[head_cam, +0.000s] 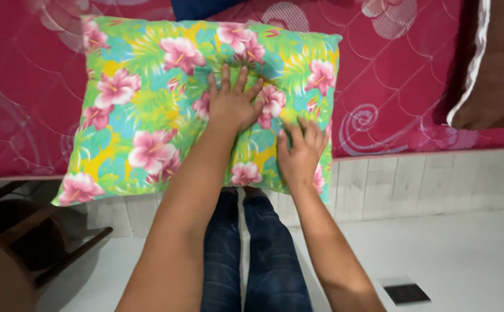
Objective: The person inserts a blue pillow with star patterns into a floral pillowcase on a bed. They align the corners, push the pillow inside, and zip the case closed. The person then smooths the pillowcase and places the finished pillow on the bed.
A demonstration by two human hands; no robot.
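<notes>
Soft matt cloth on the floral pillow (148, 115), creased under the left hand (231, 104). Quilted, faintly glossy fabric across the magenta mattress (390, 75). Dark wood on the chair (26, 242). Smooth white floor (466, 254). Denim on the jeans (263, 254).

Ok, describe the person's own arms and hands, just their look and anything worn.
Both arms are bare to past the elbow, with no sleeves in view. The left hand and right hand wear no gloves, rings, watch or bracelets that can be seen. Below are dark blue jeans.

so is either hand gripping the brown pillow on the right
No, the left hand and right hand both press flat on the floral pillow.
</notes>
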